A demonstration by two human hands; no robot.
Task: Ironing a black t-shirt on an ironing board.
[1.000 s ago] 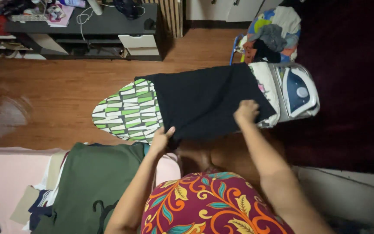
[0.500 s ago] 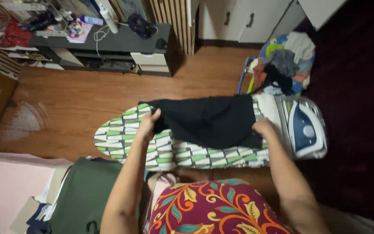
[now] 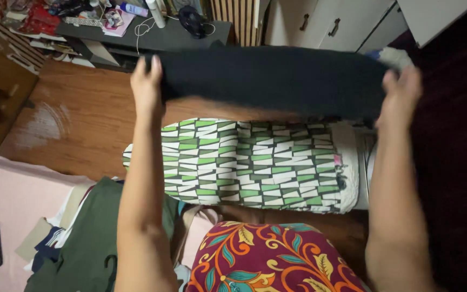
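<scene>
The black garment (image 3: 268, 81) hangs stretched in the air above the far edge of the green-patterned ironing board (image 3: 255, 165), its left end pinched by the left hand (image 3: 146, 81), its right end by the right hand (image 3: 401, 92). A loose pinch could drop it onto the wooden floor (image 3: 77, 130) beyond.

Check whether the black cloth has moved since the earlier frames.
Yes. The black cloth, earlier lying on the green-patterned ironing board, is now lifted beyond its far edge, stretched between the left hand and right hand.
</scene>
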